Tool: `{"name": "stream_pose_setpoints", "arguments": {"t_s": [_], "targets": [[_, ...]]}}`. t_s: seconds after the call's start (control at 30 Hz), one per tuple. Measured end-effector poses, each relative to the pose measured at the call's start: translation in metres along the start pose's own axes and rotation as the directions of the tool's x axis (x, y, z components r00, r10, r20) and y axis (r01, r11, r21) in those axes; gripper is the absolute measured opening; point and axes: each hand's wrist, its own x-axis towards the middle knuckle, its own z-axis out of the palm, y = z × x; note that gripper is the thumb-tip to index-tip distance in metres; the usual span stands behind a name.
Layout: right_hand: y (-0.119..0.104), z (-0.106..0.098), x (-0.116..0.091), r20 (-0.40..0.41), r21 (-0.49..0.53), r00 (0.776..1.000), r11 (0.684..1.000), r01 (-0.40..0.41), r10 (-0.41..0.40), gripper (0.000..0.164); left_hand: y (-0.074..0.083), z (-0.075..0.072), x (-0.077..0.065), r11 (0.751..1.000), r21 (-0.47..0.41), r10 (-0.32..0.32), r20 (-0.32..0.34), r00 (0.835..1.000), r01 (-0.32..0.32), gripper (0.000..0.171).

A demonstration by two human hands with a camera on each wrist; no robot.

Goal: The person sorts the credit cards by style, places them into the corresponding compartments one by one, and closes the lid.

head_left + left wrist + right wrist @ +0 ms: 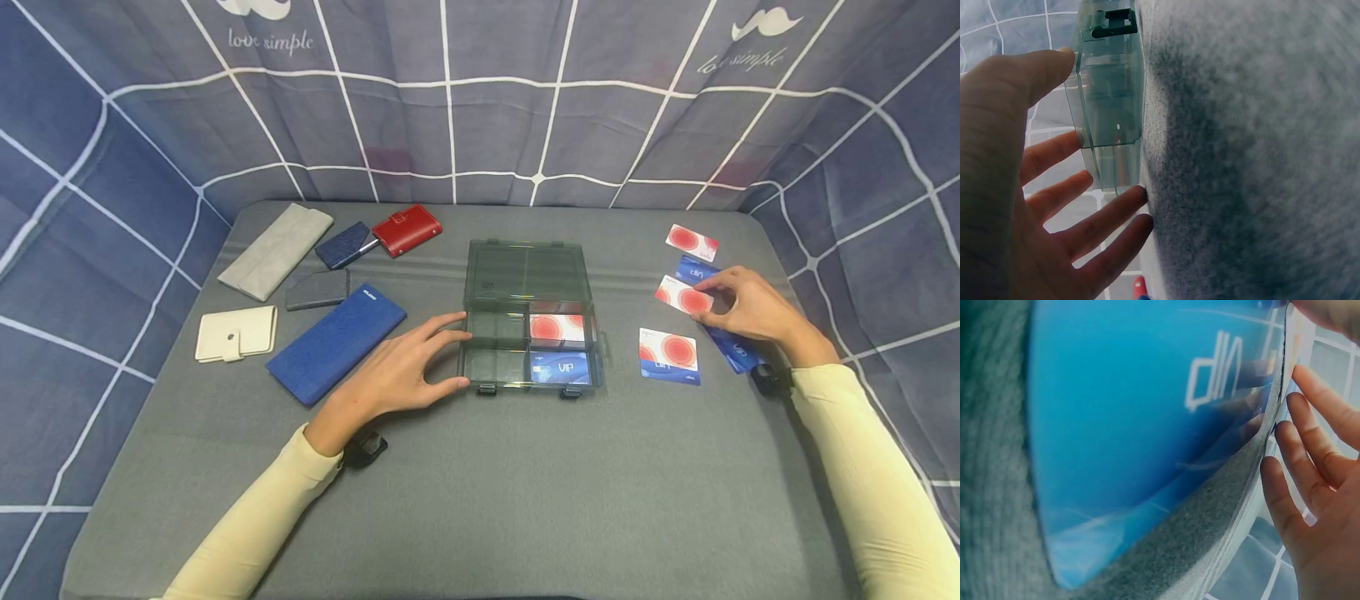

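A translucent dark-green divided box (pixel 525 388) lies with its lid (pixel 528 275) raised back. Its right compartments contain red-and-white cards (pixel 557 329) and a blue VIP card (pixel 560 367). At the box's left side is my left hand (pixel 393 371), fingers spread; its thumb (pixel 1054 65) and index finger touch the wall in the left wrist view. My right hand (pixel 757 308) pinches a red-and-white card (pixel 681 293) at its right end with thumb and index finger. Blue VIP cards (pixel 731 346) lie beneath that hand; one looms large (pixel 1141 425) in the right wrist view.
A red-and-white card (pixel 692 242) lies farther back, and another (pixel 667 346) overlaps a blue card nearer the box. On the left are a blue long wallet (pixel 337 343), a cream wallet (pixel 236 333), a grey wallet (pixel 276 250), a red wallet (pixel 407 230) and dark cardholders (pixel 318 290).
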Motion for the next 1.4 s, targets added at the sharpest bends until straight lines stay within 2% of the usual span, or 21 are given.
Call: {"name": "stream_pose_setpoints", "arguments": {"t_s": [0.3, 0.47, 0.67, 1.1, 1.4], "targets": [[-0.007, -0.003, -0.001, 0.024, -0.054, 0.999, 0.998, -0.022, 0.023, 0.051, 0.000, 0.000, 0.000, 1.000, -0.002, 0.003, -0.002, 1.000, -0.003, 0.066], [-0.009, -0.002, 0.000, 0.018, -0.057, 1.000, 0.998, -0.003, 0.004, 0.049, 0.000, 0.000, 0.000, 1.000, -0.001, 0.000, 0.001, 1.000, 0.000, 0.066], [-0.019, -0.002, 0.002, 0.020, -0.068, 0.999, 0.997, -0.029, 0.031, 0.049, 0.000, 0.000, 0.000, 1.000, -0.004, 0.003, 0.002, 1.000, -0.003, 0.067], [-0.060, 0.001, 0.009, -0.024, -0.056, 0.998, 0.997, 0.049, -0.050, 0.047, 0.001, 0.000, 0.000, 1.000, 0.001, -0.001, 0.005, 1.000, 0.001, 0.066], [-0.076, 0.004, 0.012, -0.038, -0.043, 0.995, 0.995, 0.086, -0.088, 0.049, 0.000, 0.001, 0.000, 1.000, 0.000, -0.008, 0.008, 1.000, 0.008, 0.066]]}}
